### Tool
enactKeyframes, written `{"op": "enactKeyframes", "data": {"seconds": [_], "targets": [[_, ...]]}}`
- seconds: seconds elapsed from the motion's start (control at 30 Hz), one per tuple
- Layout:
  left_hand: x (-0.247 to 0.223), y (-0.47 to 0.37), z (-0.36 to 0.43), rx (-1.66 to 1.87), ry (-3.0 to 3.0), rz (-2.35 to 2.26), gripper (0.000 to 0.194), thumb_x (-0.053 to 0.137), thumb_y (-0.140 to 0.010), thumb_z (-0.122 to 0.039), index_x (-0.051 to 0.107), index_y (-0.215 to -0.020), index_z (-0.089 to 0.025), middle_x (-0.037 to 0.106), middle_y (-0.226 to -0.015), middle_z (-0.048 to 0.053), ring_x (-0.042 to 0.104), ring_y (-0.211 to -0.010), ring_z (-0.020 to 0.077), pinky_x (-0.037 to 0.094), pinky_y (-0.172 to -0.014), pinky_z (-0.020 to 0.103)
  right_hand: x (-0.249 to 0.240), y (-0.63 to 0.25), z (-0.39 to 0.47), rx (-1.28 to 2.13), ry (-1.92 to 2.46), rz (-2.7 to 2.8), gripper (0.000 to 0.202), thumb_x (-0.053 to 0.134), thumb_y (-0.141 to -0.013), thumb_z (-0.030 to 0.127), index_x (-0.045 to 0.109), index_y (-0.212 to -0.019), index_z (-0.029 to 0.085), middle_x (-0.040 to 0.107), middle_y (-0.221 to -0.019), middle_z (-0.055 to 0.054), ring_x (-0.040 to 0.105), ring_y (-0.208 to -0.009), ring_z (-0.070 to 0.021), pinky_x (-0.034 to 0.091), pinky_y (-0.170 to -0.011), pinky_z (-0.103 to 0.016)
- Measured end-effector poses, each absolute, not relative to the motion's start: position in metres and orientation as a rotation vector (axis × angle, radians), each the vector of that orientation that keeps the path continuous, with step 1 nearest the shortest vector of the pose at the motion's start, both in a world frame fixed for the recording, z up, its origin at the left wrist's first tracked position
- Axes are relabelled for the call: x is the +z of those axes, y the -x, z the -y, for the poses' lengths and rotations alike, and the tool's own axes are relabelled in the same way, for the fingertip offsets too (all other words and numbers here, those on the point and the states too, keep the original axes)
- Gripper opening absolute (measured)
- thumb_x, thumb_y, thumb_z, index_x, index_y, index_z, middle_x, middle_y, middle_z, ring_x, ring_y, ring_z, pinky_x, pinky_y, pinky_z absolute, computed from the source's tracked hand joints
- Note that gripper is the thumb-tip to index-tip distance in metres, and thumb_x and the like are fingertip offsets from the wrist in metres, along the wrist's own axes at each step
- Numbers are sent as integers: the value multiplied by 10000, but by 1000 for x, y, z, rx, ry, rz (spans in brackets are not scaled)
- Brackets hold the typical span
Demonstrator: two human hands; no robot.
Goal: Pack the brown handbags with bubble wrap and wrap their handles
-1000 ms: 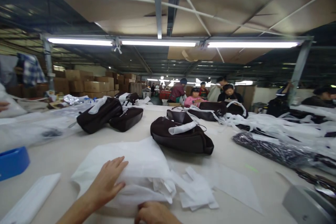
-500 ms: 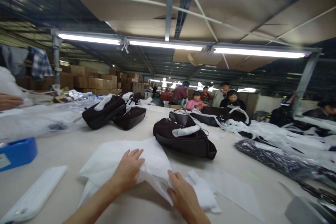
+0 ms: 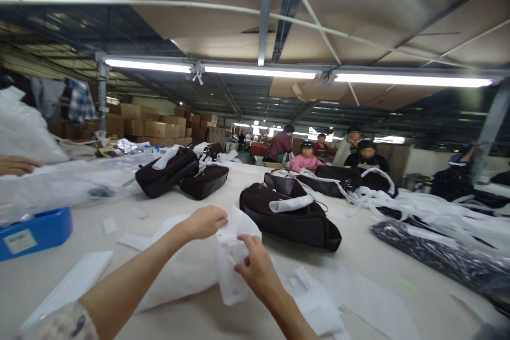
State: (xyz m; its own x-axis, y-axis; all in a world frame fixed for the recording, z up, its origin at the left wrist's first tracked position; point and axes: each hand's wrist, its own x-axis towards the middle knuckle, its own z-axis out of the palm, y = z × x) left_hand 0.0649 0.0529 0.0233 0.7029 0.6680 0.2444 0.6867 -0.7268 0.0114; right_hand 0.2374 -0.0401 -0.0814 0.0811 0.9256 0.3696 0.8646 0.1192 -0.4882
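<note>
A white, thin, soft bag or sheet [image 3: 183, 268] lies bunched in front of me on the pale table [image 3: 191, 324]. My left hand [image 3: 209, 221] is closed on its upper edge, fingertips pinched together. To the right, my right hand [image 3: 253, 263] grips the same white material with thumb and fingers, beside a crumpled fold hanging down. Just beyond my hands rests a dark brown bag [image 3: 289, 215] with a white-wrapped handle [image 3: 291, 203]. Near my right forearm lie folded white pieces [image 3: 319, 303].
A blue tape dispenser [image 3: 35, 234] and a white flat object [image 3: 71, 284] are at left. More dark bags [image 3: 169, 170] sit farther back. Clear-wrapped dark goods [image 3: 430, 247] and white straps [image 3: 438, 218] lie at right. Another person's hand [image 3: 18, 164] shows at the left edge.
My left hand has gone from lying spread on the white material to pinching its edge higher up. My right hand has moved up and slightly left, and the material is now gathered and lifted.
</note>
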Motion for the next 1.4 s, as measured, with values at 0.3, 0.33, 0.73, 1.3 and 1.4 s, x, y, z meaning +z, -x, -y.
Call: {"op": "enactKeyframes", "data": {"seconds": [0.3, 0.33, 0.73, 1.3, 1.4], "targets": [[-10, -78, 14, -359, 3034, 808, 173, 485, -926, -208, 656, -941, -191, 694, -952, 71, 661, -886, 219, 509, -780, 301, -72, -281, 47, 137, 1611, 1759, 463, 532, -755, 85, 560, -1211, 162, 556, -1188, -101, 641, -721, -136, 527, -781, -303], [-23, -84, 17, -291, 3050, 806, 146, 531, -901, -218, 671, -918, -183, 704, -942, 84, 671, -882, 241, 519, -774, 319, -81, -281, 48, 108, 1667, 1763, 466, 568, -784, 170, 540, -1248, 170, 555, -1215, -109, 654, -732, -155, 530, -762, -315], [-65, -129, 15, -193, 2976, 824, 298, 619, -844, -268, 647, -1096, -110, 616, -1173, 205, 573, -1105, 354, 417, -1003, 526, -131, -299, 31, -58, 1667, 1621, 245, 333, -931, 337, 491, -768, 246, 618, -694, -47, 638, -651, -225, 461, -643, -339], [-98, -153, 10, 81, 3071, 964, 684, 646, -704, -261, 521, -1372, -177, 398, -1503, 212, 446, -1318, 414, 289, -1115, 622, -160, -302, 37, -57, 1718, 1795, 472, 423, -802, 21, 626, -1189, 200, 719, -1106, -66, 667, -1039, -178, 490, -924, -243], [-109, -157, 5, 98, 3043, 966, 525, 628, -742, -239, 621, -1265, -198, 491, -1441, 195, 531, -1236, 415, 399, -1034, 602, -161, -309, 33, -98, 1812, 1798, 309, 503, -791, 48, 683, -971, 223, 755, -922, -38, 701, -888, -198, 498, -769, -227]]}}
